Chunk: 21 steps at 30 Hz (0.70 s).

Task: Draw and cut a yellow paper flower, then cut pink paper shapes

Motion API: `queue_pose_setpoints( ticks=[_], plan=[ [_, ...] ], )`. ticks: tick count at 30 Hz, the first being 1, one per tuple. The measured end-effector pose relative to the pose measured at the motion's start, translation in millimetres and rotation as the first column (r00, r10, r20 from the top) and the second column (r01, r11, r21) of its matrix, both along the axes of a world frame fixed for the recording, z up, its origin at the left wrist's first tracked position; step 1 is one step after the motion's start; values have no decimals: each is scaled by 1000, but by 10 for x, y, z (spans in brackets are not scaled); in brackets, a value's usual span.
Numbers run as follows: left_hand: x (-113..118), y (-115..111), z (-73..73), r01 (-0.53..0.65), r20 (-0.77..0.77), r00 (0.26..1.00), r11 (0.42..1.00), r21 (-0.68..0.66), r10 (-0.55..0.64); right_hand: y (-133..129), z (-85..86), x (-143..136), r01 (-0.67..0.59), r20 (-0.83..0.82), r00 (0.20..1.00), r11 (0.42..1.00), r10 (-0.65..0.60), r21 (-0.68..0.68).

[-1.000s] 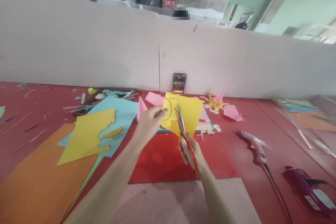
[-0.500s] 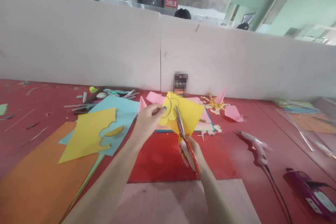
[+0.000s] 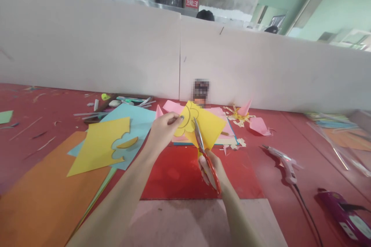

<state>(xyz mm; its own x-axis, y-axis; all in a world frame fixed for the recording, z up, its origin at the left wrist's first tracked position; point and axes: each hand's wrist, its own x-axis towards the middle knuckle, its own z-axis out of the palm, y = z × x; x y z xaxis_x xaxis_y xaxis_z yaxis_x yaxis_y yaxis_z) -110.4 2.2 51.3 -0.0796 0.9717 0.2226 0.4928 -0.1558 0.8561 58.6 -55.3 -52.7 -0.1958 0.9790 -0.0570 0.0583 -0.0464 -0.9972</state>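
My left hand [image 3: 166, 125] pinches the left edge of a yellow paper sheet [image 3: 213, 121] that bears a drawn scalloped outline. The sheet is held up above the table. In my right hand [image 3: 213, 168] are scissors [image 3: 213, 177] with red handles, their blades pointing up at the sheet beside the outline. The scalloped edge on the lower left of the sheet is cut. To the left, another yellow sheet [image 3: 100, 144] with a scalloped cut-out lies on light blue paper [image 3: 135, 117] and orange paper [image 3: 49, 185].
A hot glue gun [image 3: 285, 166] with a cord lies to the right, near a purple device [image 3: 344, 216]. Pink folded paper [image 3: 259, 126] and paper scraps lie behind. A tray of pens [image 3: 116, 102] is at back left. A white partition [image 3: 116, 50] borders the table.
The camera view has shifted slightly, so the scene sits a little to the right. My hands, the yellow sheet and the scissors keep nearly the same pose.
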Motion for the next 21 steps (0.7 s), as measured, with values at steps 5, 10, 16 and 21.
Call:
queue_pose_setpoints(
  ticks=[5, 10, 16, 21],
  plan=[
    [-15, -8, 50, 11, -20, 1000, 1000, -11, -12, -13, 8, -8, 13, -11, 1000, 1000, -13, -10],
    [-5, 6, 32, 14, 63, 998, 999, -39, -11, -2, 2, -14, 21, -44, 999, 999, -22, -27],
    [143, 2, -43, 169, 394, 914, 973, -158, -95, 12, 56, -35, 92, -108, 989, 993, -99, -71],
    [298, -26, -138, 150, 448, 892, 975, -164, -62, 13, 55, -43, 101, -127, 986, 993, -108, -62]
  ],
)
